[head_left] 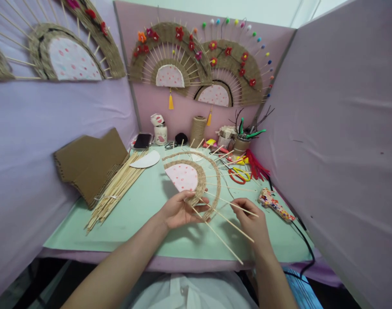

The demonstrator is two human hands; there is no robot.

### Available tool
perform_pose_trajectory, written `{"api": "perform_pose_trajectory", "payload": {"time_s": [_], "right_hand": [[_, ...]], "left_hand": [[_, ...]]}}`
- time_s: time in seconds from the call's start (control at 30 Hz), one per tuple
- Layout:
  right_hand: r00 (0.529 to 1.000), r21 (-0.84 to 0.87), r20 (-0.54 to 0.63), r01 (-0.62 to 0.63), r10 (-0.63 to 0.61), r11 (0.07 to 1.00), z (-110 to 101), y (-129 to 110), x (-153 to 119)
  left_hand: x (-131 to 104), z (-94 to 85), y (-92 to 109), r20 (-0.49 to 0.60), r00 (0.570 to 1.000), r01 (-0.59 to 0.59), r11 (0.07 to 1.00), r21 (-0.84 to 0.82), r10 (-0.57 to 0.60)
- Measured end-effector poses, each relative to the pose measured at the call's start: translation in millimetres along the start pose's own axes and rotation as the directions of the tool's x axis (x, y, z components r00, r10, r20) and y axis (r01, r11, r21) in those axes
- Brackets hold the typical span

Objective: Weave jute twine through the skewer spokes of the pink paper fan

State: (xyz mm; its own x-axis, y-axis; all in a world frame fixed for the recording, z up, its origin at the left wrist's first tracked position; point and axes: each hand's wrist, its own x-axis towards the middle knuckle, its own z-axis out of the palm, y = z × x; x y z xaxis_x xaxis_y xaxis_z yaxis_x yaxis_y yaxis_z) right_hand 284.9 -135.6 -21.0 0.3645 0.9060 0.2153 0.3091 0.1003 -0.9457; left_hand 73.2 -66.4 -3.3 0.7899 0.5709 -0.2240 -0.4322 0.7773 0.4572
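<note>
A half-round fan with a pink spotted centre is held up over the table, its thin wooden sticks spreading outward. Jute twine is wound around the centre and runs in a second, wider arc across the sticks. My left hand grips the fan at its lower edge, the fingers behind it and the thumb in front. To the right, my right hand is closed in a pinch at a strand of twine near the stick ends. Its fingertips partly hide the strand.
A bundle of sticks and brown cardboard lie left. At right are scissors and a patterned glue gun with a black cord. A twine spool and a tool pot stand behind. Finished fans hang on the partition.
</note>
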Motion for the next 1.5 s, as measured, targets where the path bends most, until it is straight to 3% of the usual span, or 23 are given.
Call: {"api": "perform_pose_trajectory", "payload": {"time_s": [0.17,0.33,0.53,0.63,0.87,1.03,1.17,1.37,1.5], "right_hand": [[0.996,0.080,-0.086,-0.002,0.008,0.997,12.4,5.5,-1.1],[0.986,0.090,-0.166,0.021,-0.006,0.996,10.0,6.0,-2.0],[0.977,0.081,-0.205,0.067,-0.049,0.994,9.2,4.6,-2.9],[0.982,0.081,-0.181,0.067,-0.052,0.994,7.9,4.3,-3.8],[0.976,0.028,-0.197,0.099,-0.092,0.995,-6.5,5.4,-4.0],[0.953,-0.122,-0.223,0.180,-0.203,0.976,-22.5,-0.5,-6.7],[0.933,-0.284,-0.192,0.244,-0.304,0.927,-33.3,-4.5,-9.6],[0.950,-0.413,-0.152,0.191,-0.274,0.891,-44.6,-7.1,-10.1],[0.944,-0.472,0.036,0.304,-0.327,0.827,-54.8,-11.4,-9.1]], "left_hand": [[0.1,7.1,-13.1,-0.019,0.999,0.049,0.999,0.008,-0.049],[1.8,1.1,-16.9,-0.051,0.998,0.051,0.994,0.093,-0.046],[-0.9,1.6,-15.6,0.110,0.983,0.123,0.974,0.191,-0.145],[-1.4,0.7,-15.4,0.134,0.974,0.151,0.967,0.204,-0.181],[0.5,-5.3,-12.6,0.109,0.982,0.134,0.973,0.187,-0.156],[1.3,-7.2,-9.0,0.071,0.983,0.145,0.955,0.259,-0.168],[3.7,-11.3,-8.7,0.052,0.984,0.144,0.938,0.316,-0.168],[4.4,-14.5,-7.3,0.038,0.988,0.128,0.923,0.363,-0.151],[4.7,-16.0,-6.5,0.021,0.992,0.106,0.924,0.368,-0.122]]}}
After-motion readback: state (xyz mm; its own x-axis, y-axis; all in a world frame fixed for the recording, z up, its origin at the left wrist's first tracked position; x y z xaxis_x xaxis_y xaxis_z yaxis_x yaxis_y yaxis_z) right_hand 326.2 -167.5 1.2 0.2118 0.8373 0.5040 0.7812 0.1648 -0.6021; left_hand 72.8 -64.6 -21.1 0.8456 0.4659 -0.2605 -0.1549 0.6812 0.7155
